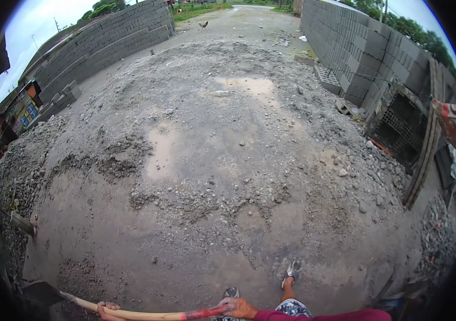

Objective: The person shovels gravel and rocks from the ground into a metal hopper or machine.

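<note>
Wooden-handled shovel points out toward your 9 o'clock, dark blade at the far end; your right hand is wrapped round the red grip, left hand clamped further toward the blade; I'd guess this is the line-up step; next move probably wants the blade low, toward that gravel ridge around 11; can't tell if it's loaded tbh

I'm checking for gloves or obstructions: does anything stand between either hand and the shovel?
Nothing visible does. The left hand, bare, grips the shovel directly on its pale shaft; the right hand, also bare, holds it at the red section.
</note>
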A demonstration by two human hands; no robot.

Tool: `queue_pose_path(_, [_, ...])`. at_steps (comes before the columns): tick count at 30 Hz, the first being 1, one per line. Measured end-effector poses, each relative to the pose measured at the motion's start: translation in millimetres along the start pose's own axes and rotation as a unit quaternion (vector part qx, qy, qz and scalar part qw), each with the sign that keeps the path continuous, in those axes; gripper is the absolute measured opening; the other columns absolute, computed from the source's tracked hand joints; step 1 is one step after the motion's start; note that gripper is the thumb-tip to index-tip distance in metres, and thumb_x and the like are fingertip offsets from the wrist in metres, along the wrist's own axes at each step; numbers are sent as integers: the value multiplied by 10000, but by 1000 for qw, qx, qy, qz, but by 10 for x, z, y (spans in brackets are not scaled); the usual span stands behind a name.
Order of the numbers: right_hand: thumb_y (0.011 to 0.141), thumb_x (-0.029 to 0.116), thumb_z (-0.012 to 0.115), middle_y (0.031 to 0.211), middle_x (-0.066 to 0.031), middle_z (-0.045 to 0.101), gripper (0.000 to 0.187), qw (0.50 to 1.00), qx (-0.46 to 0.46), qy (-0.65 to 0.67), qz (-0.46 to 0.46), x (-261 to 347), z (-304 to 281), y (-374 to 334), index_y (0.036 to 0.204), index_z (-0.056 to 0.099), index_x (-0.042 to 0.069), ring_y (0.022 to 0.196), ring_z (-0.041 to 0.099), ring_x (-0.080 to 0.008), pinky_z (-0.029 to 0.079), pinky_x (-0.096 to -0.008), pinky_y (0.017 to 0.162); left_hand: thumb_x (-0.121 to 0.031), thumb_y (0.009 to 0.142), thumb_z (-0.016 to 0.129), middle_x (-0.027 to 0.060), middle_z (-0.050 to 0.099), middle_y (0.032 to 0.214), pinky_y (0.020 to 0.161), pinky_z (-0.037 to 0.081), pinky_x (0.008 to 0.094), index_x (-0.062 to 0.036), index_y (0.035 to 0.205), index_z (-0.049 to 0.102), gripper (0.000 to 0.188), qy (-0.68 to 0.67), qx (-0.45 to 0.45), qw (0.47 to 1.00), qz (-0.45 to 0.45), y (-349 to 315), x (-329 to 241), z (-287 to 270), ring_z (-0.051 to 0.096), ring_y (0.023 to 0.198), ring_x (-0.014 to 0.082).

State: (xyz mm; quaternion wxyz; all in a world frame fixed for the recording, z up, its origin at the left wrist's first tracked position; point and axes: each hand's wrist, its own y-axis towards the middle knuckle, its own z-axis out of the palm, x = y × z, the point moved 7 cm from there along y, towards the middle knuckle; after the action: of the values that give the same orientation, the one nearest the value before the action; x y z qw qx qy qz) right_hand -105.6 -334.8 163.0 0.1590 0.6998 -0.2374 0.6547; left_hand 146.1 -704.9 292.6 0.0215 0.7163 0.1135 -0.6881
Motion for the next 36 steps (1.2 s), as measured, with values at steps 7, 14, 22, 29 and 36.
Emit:
queue_pose_path(7, [776,157,671,1009,-91,689,332,906,-229,238,263,-129,-1127,-1282,1104,673,102,839,655,-197,533,-314,703,-257,804,611,-14,434,595,484,419,366,-174,725,444,202,-85,157,910,-374,-801,2679,1583,455,502,167])
queue_pose_path(14, [793,60,582,646,-111,567,464,686,-515,447,255,-22,-2128,-3189,1227,480,-69,482,561,-202,524,-349,448,-215,836,635,81,553,753,601,520,447,-86,914,509,197,129,333,712,-604,-4410,4571,2754,572,629,235])
queue_pose_path(22, [864,184,582,560,-35,499,406,501,-683,464,260,-295,-2428,-4604,1226,510,17,420,480,-178,442,-343,406,-176,823,656,119,588,769,554,558,444,-25,986,517,262,350,422,587,-596,-7187,5452,2363,614,601,260])
queue_pose_path(29, [892,212,560,523,-7,427,431,360,-715,547,243,-976,-2898,-3581,1277,483,33,414,443,-160,437,-342,421,-160,848,629,65,530,673,456,514,357,-71,897,474,185,243,419,641,-596,-7238,5207,3094,545,532,180])
queue_pose_path(36, [898,207,535,540,-25,460,484,396,-680,571,236,-851,-3043,-3373,1347,429,62,435,471,-182,462,-377,450,-150,842,629,58,528,676,450,488,370,-88,940,478,191,248,396,614,-636,-7214,4686,3029,532,521,182])
